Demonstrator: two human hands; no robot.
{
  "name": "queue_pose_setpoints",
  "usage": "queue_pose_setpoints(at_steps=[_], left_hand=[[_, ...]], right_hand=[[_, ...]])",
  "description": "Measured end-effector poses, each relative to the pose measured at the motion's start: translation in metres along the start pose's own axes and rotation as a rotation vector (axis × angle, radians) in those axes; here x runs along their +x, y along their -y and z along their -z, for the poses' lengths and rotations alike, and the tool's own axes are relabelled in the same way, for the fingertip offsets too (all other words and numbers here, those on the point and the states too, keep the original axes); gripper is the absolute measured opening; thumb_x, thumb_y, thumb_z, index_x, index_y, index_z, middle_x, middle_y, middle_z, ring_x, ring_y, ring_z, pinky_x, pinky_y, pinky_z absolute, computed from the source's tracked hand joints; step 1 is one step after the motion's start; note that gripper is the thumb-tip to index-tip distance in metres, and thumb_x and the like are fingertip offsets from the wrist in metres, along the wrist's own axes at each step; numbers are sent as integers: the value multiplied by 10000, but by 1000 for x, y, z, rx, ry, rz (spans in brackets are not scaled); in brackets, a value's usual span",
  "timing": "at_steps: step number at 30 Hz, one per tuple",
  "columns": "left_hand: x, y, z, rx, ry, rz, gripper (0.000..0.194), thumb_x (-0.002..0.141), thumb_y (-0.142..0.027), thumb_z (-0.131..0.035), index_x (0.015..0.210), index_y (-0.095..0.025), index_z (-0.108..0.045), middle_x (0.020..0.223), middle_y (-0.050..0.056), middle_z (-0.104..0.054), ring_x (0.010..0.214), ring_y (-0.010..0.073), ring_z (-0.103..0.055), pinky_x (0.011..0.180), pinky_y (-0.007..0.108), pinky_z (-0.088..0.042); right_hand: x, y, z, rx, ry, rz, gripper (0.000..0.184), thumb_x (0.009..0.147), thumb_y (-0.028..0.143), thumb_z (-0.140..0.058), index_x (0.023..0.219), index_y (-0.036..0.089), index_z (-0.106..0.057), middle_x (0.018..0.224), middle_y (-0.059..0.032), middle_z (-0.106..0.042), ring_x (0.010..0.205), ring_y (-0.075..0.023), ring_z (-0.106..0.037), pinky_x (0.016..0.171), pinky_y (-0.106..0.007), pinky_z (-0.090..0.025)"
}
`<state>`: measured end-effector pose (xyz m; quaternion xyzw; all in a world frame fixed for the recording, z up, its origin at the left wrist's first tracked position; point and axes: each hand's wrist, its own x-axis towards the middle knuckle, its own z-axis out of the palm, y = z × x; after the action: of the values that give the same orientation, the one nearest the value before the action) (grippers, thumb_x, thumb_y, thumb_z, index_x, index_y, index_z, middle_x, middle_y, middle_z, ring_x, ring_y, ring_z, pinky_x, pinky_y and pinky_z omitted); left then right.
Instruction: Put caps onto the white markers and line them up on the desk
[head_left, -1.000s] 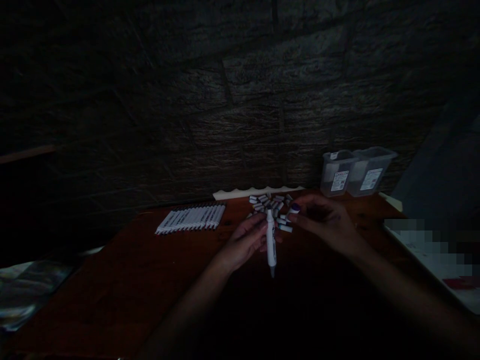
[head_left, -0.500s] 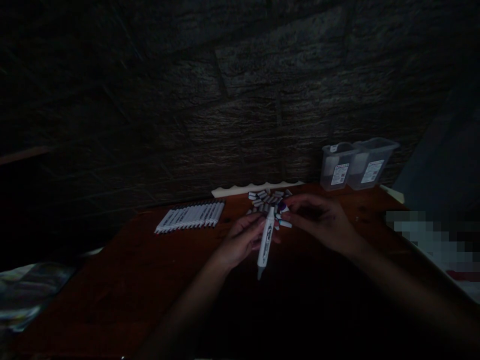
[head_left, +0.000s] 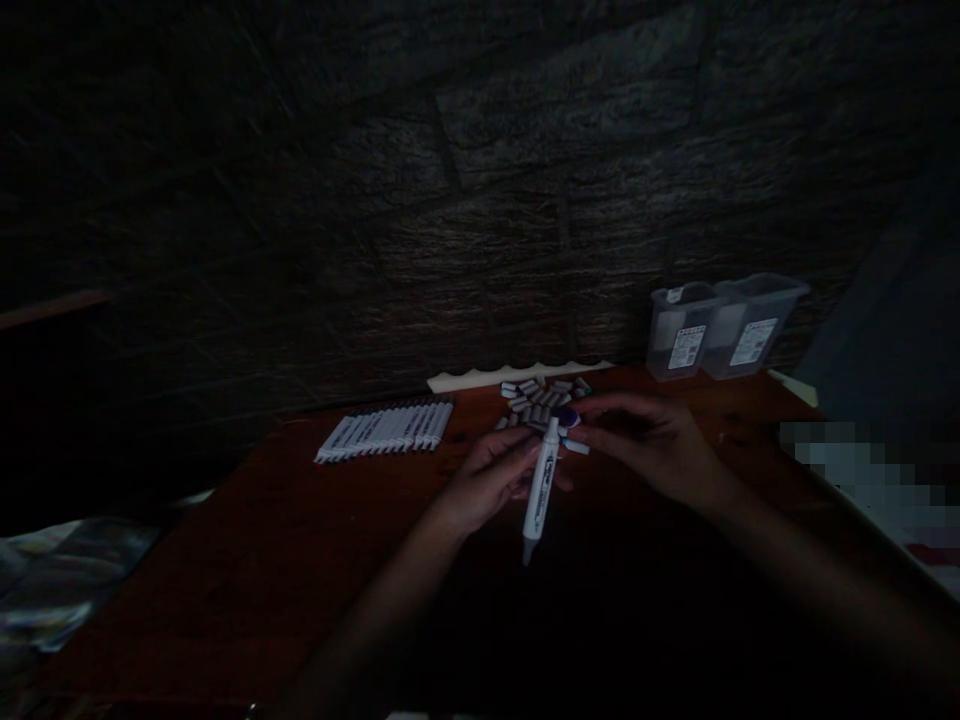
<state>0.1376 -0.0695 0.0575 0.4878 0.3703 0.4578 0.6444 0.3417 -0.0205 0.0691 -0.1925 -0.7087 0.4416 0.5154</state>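
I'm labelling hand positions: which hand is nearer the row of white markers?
Left. The left hand, holding a white marker, is to the right of the row of white markers; the right hand, pinching a purple-ended cap, is farther right, beyond the left hand.

Two translucent plastic bins [head_left: 718,345] with white labels [head_left: 687,347] stand side by side on the reddish-brown wooden table [head_left: 247,540], near a dark block-patterned wall [head_left: 487,200]; a pale wavy-edged strip [head_left: 510,377] lies along the wall
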Motion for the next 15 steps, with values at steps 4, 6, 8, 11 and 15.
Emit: queue_pose_setpoints(at_steps=[4, 6, 8, 11, 15], left_hand=[[0, -1, 0, -14, 0, -10, 421, 758, -478, -740, 1024, -155, -697, 805, 73, -725, 713, 181, -702, 620, 238, -516], [-1, -2, -1, -12, 6, -13, 404, 759, -470, -742, 1005, -152, -705, 798, 76, -725, 696, 173, -701, 600, 224, -506], [-1, -3, -2, -11, 13, -17, 382, 764, -460, -740, 985, -150, -709, 798, 78, -725, 677, 163, -695, 583, 214, -493], [-2, -4, -3, -1, 18, -22, 382, 776, -457, -728, 1003, -150, -709, 786, 81, -726, 624, 141, -668, 543, 205, -457], [-1, -5, -4, 5, 14, -33, 376, 777, -444, -729, 1008, -148, -717, 785, 83, -727, 600, 120, -635, 507, 192, -401]], right_hand=[[0, 0, 0, -12, -6, 6, 230, 769, 266, -768, 995, 289, -732, 956, 21, -751, 840, -139, -701, 761, -255, -586], [1, 0, 0, -26, -9, 2, 225, 769, 282, -767, 991, 282, -731, 959, 11, -751, 848, -150, -702, 763, -272, -593], [1, 0, 0, -49, -13, -1, 219, 769, 304, -765, 983, 274, -733, 963, -2, -751, 859, -165, -704, 768, -296, -600], [1, 0, 0, -78, -21, 1, 222, 768, 337, -760, 976, 264, -737, 966, -17, -753, 867, -182, -706, 785, -327, -606], [2, 1, 0, -96, -22, 13, 222, 770, 351, -756, 972, 259, -739, 961, -19, -755, 867, -182, -707, 798, -331, -603]])
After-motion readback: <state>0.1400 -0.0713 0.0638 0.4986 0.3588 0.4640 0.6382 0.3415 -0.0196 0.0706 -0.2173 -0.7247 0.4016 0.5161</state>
